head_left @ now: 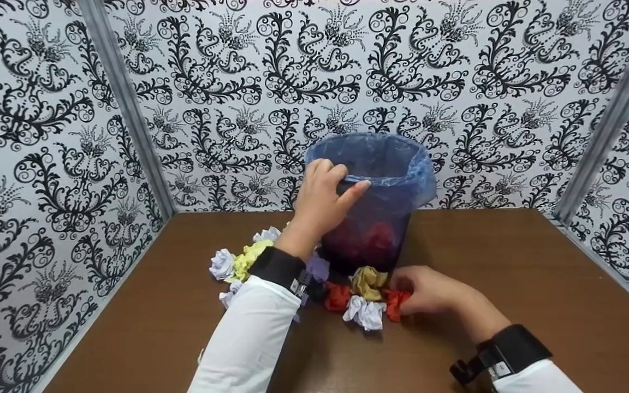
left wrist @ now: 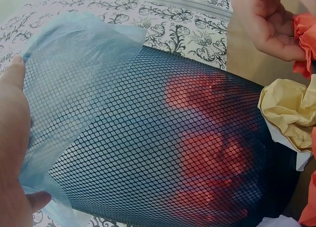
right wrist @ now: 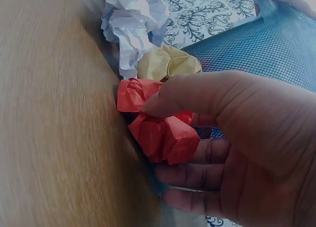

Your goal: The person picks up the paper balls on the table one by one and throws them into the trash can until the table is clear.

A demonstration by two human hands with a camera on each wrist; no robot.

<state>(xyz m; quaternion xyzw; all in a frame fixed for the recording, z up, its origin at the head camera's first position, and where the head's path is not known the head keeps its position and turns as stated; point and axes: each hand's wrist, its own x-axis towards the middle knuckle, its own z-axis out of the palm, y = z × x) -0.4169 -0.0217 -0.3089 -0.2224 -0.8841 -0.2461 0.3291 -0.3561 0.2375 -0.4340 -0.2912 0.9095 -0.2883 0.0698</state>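
Observation:
A black mesh wastebasket [left wrist: 123,158] lined with a translucent blue bag [head_left: 421,183] stands near the back of the table, red crumpled paper showing through its side. My left hand [head_left: 321,194] grips its near rim, fingers over the edge and thumb outside on the liner. In front of the basket, my right hand [head_left: 432,292] holds a crumpled red paper ball [right wrist: 165,135] between thumb and fingers, low at the tabletop. Right beside that ball lie a tan paper ball [head_left: 368,283] and a white one [head_left: 365,313]. Another red ball [head_left: 337,297] is left of them.
More crumpled paper, including yellow [head_left: 250,257], white [head_left: 221,265] and purple [head_left: 319,268] balls, lies left of the basket, partly hidden by my left forearm. Patterned black-and-white panels [head_left: 227,109] enclose the brown table [head_left: 489,256] at the back and sides.

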